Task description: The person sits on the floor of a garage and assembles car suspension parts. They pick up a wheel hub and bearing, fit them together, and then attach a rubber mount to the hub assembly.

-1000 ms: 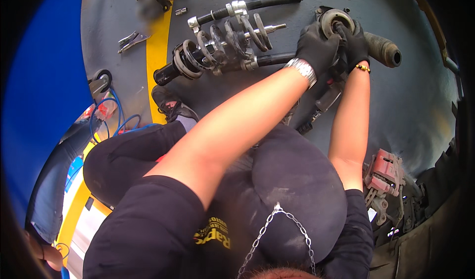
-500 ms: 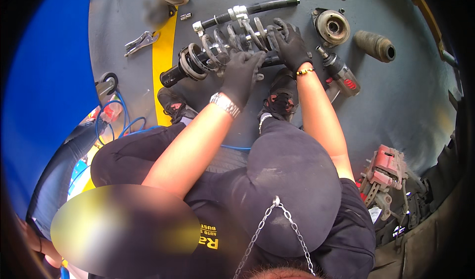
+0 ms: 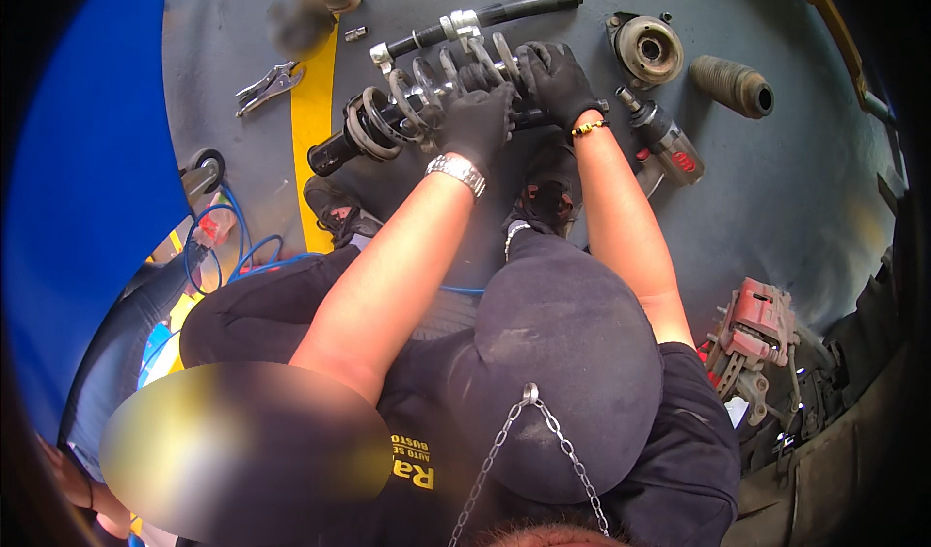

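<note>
Both hands wear black gloves and work at a grey coil spring [image 3: 369,125] around a black strut [image 3: 333,155], which lies at a slant on the floor near my shoes. My left hand [image 3: 475,125] is closed on the near side of the spring's middle, its fingertips partly hidden. My right hand [image 3: 558,83] wraps round the right end of the spring, thumb side toward the coils. A silver clamp fitting [image 3: 463,25] sits on a black bar [image 3: 524,11] lying along the spring's far side. What lies under my palms is hidden.
On the right are an impact wrench [image 3: 667,140], a round strut mount [image 3: 648,50], a ribbed dust boot [image 3: 732,86] and a red brake caliper [image 3: 761,319]. Locking pliers [image 3: 269,88] and a socket [image 3: 356,34] lie left. A blue hose [image 3: 242,232] curls near another person's arm [image 3: 82,484].
My left hand has shifted slightly away from me along the spring, its fingers more curled. My right hand stays at the spring's right end. The whole view has shifted a little.
</note>
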`<action>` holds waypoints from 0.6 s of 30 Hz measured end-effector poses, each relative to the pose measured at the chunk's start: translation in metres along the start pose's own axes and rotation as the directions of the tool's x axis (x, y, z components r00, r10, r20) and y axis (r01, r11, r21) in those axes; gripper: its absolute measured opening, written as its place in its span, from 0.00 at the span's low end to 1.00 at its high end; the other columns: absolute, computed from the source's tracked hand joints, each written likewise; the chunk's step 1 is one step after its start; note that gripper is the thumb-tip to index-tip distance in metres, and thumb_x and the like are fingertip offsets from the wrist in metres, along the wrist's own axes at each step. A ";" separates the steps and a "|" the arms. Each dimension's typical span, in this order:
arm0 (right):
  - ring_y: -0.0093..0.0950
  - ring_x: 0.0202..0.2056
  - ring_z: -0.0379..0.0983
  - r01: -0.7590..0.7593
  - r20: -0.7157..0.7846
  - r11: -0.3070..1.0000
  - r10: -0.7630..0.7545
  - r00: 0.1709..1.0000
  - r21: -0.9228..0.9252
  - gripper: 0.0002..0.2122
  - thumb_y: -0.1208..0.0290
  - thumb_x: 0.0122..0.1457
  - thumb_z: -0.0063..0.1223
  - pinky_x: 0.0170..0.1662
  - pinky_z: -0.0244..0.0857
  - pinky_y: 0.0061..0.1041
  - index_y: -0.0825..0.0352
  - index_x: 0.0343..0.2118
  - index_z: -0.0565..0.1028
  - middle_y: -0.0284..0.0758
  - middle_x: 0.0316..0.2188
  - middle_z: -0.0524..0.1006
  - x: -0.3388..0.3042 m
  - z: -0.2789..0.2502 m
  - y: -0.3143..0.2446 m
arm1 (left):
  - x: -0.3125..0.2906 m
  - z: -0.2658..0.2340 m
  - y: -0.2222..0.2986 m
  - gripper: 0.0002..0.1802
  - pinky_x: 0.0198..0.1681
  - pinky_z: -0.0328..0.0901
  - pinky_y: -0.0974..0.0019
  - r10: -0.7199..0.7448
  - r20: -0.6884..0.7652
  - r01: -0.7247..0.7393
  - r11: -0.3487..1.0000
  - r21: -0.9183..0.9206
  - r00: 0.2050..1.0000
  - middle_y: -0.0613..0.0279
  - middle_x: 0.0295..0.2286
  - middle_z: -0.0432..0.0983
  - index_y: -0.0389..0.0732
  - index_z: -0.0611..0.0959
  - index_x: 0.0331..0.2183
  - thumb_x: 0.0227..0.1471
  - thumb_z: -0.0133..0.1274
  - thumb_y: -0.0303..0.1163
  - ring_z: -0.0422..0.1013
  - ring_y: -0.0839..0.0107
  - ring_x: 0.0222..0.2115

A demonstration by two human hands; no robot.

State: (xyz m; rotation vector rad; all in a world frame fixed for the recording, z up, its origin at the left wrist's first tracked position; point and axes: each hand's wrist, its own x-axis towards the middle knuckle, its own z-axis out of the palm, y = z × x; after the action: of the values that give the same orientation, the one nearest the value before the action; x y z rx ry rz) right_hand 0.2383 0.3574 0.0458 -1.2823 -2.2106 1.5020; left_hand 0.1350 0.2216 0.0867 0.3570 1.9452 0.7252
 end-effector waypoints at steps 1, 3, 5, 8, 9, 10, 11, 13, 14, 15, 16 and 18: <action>0.48 0.54 0.71 -0.001 -0.007 1.000 0.002 1.000 0.015 0.21 0.53 0.66 0.50 0.60 0.64 0.41 0.66 0.50 0.78 0.50 0.50 0.78 0.001 -0.001 0.001 | -0.005 -0.004 0.005 0.17 0.30 0.72 0.65 -0.016 0.020 0.018 0.996 -0.091 1.000 0.58 0.28 0.81 0.40 0.86 0.36 0.62 0.54 0.44 0.79 0.70 0.29; 0.43 0.52 0.74 0.191 0.095 0.965 -0.177 0.980 -0.179 0.17 0.60 0.68 0.50 0.57 0.68 0.37 0.66 0.53 0.77 0.47 0.51 0.77 0.008 -0.007 0.031 | -0.019 -0.011 0.024 0.18 0.28 0.71 0.68 -0.060 0.074 0.076 0.970 -0.229 0.995 0.60 0.29 0.81 0.36 0.85 0.38 0.61 0.57 0.43 0.77 0.74 0.27; 0.40 0.52 0.76 0.070 0.168 0.996 -0.078 0.983 0.054 0.15 0.65 0.69 0.49 0.55 0.71 0.35 0.65 0.55 0.75 0.44 0.51 0.77 0.012 -0.010 0.025 | -0.035 -0.018 0.040 0.18 0.27 0.71 0.69 0.041 -0.019 -0.045 0.965 -0.258 0.999 0.59 0.31 0.80 0.33 0.82 0.43 0.59 0.59 0.39 0.76 0.76 0.27; 0.33 0.50 0.78 -0.402 0.357 0.636 0.206 0.911 0.659 0.15 0.67 0.71 0.46 0.53 0.75 0.35 0.65 0.57 0.73 0.39 0.51 0.77 0.009 -0.022 0.010 | -0.052 -0.017 0.055 0.16 0.49 0.66 0.57 0.217 -0.171 -0.231 0.970 -0.070 0.961 0.45 0.49 0.69 0.43 0.82 0.50 0.62 0.56 0.34 0.69 0.55 0.47; 0.33 0.49 0.78 -0.338 0.344 0.676 0.131 0.930 0.654 0.15 0.66 0.71 0.46 0.52 0.75 0.36 0.66 0.56 0.73 0.40 0.51 0.77 0.011 -0.021 0.024 | -0.056 -0.017 0.060 0.16 0.60 0.64 0.51 0.236 -0.193 -0.238 0.971 0.011 0.952 0.39 0.58 0.64 0.49 0.83 0.52 0.63 0.53 0.32 0.66 0.44 0.57; 0.34 0.49 0.79 -0.268 0.330 0.714 0.054 0.942 0.646 0.16 0.65 0.71 0.45 0.51 0.76 0.36 0.67 0.56 0.73 0.41 0.50 0.78 0.013 -0.021 0.039 | -0.055 -0.013 0.062 0.16 0.61 0.63 0.50 0.328 -0.235 -0.334 0.942 0.016 0.915 0.38 0.57 0.64 0.48 0.83 0.52 0.63 0.53 0.32 0.66 0.44 0.57; 0.34 0.48 0.79 -0.193 0.314 0.748 -0.021 0.949 0.635 0.16 0.65 0.72 0.45 0.50 0.76 0.36 0.68 0.55 0.73 0.42 0.50 0.78 0.018 -0.020 0.063 | -0.047 -0.016 0.060 0.15 0.58 0.66 0.49 0.374 -0.191 -0.376 0.926 0.028 0.907 0.40 0.55 0.67 0.45 0.83 0.51 0.63 0.53 0.32 0.68 0.47 0.55; 0.37 0.49 0.79 -0.234 0.340 0.797 0.038 0.940 0.557 0.18 0.62 0.69 0.48 0.51 0.76 0.37 0.70 0.54 0.73 0.44 0.49 0.78 0.028 -0.019 0.091 | -0.031 -0.024 0.055 0.14 0.52 0.71 0.47 0.460 -0.109 -0.458 0.888 0.040 0.881 0.44 0.50 0.72 0.39 0.83 0.47 0.61 0.54 0.32 0.73 0.53 0.51; 0.39 0.50 0.78 -0.504 0.491 0.556 0.188 0.851 0.661 0.19 0.63 0.67 0.52 0.52 0.76 0.37 0.70 0.55 0.73 0.44 0.50 0.79 0.028 -0.019 0.048 | -0.018 -0.043 0.042 0.13 0.48 0.73 0.46 0.310 -0.006 -0.307 0.940 -0.151 0.951 0.47 0.47 0.74 0.38 0.83 0.46 0.61 0.53 0.32 0.75 0.56 0.49; 0.41 0.52 0.78 -0.706 0.646 0.247 0.287 0.708 0.664 0.20 0.64 0.65 0.55 0.53 0.75 0.37 0.69 0.55 0.72 0.45 0.50 0.79 0.027 -0.026 0.015 | -0.019 -0.045 0.048 0.11 0.44 0.74 0.49 0.145 0.032 -0.129 0.947 -0.296 0.989 0.52 0.42 0.75 0.39 0.84 0.43 0.60 0.53 0.31 0.75 0.61 0.44; 0.43 0.51 0.77 -0.754 0.695 0.251 0.292 0.657 0.607 0.26 0.64 0.58 0.63 0.54 0.73 0.36 0.70 0.56 0.70 0.44 0.49 0.80 0.028 -0.031 0.000 | -0.020 -0.046 0.057 0.09 0.39 0.75 0.51 -0.025 0.077 0.057 0.895 -0.442 0.997 0.57 0.37 0.76 0.40 0.84 0.40 0.59 0.52 0.30 0.76 0.65 0.39; 0.45 0.50 0.77 -0.148 0.367 0.821 -0.079 0.927 0.552 0.30 0.63 0.53 0.68 0.54 0.72 0.36 0.70 0.57 0.69 0.44 0.49 0.80 0.036 -0.019 0.063 | -0.010 -0.033 0.068 0.07 0.35 0.74 0.56 -0.203 0.213 0.292 0.737 -0.610 0.956 0.63 0.31 0.78 0.41 0.84 0.34 0.56 0.52 0.28 0.75 0.68 0.32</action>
State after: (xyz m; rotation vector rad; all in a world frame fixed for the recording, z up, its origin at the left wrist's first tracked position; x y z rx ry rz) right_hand 0.2616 0.4038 -0.0081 -0.8897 -1.6717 2.3520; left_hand 0.1070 0.2580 0.1476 -0.2711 1.4636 1.0961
